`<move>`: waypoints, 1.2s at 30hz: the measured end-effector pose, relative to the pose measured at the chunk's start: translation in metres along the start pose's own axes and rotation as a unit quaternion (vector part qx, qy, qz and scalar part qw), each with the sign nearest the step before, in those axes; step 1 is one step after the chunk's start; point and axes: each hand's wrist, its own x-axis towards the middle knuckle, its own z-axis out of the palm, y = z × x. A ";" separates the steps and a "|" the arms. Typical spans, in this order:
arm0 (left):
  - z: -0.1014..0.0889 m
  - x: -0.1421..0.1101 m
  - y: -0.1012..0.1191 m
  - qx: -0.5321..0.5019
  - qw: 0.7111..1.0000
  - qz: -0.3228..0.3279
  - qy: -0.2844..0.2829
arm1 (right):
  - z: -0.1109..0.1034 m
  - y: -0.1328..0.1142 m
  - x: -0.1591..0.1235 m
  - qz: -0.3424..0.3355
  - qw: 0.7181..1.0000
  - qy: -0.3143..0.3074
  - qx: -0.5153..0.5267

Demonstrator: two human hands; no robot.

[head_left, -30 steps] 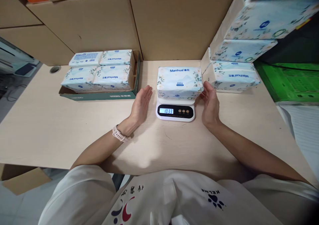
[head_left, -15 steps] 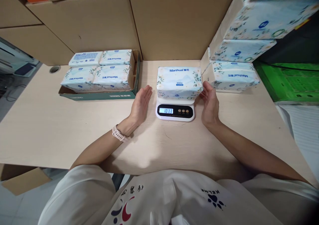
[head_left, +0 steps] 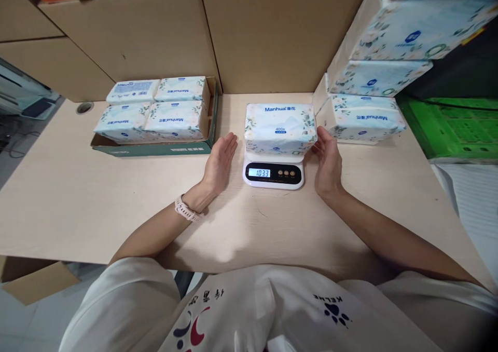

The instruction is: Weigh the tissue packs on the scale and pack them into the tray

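A flowered pack of tissues (head_left: pixel 279 127) rests on a small white digital scale (head_left: pixel 274 184), whose lit display reads 103.3. My left hand (head_left: pixel 220 164) rests on edge on the table to the left of the scale, its fingers stretched out and apart from the pack. To the right of the scale, my right hand (head_left: pixel 327 161) stands with open fingers beside the pack's right side. Its fingertips are partly behind the pack's edge, and I cannot tell whether they touch it. Neither hand holds anything.
A green open box (head_left: pixel 167 149) at the left holds several tissue packs. More packs form a tall stack (head_left: pixel 365 118) at the right. Large cardboard boxes (head_left: pixel 272 35) wall off the back of the table (head_left: pixel 249 232). A green crate (head_left: pixel 459 129) lies beyond the right edge.
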 end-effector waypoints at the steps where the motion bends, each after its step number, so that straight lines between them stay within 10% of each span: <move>1: 0.000 0.000 0.000 0.000 1.000 0.000 0.000 | 0.000 0.000 0.000 0.000 1.000 -0.001 -0.001; 36: 0.001 -0.001 0.001 0.003 1.000 0.003 0.002 | 0.001 -0.003 -0.001 -0.014 1.000 0.022 -0.005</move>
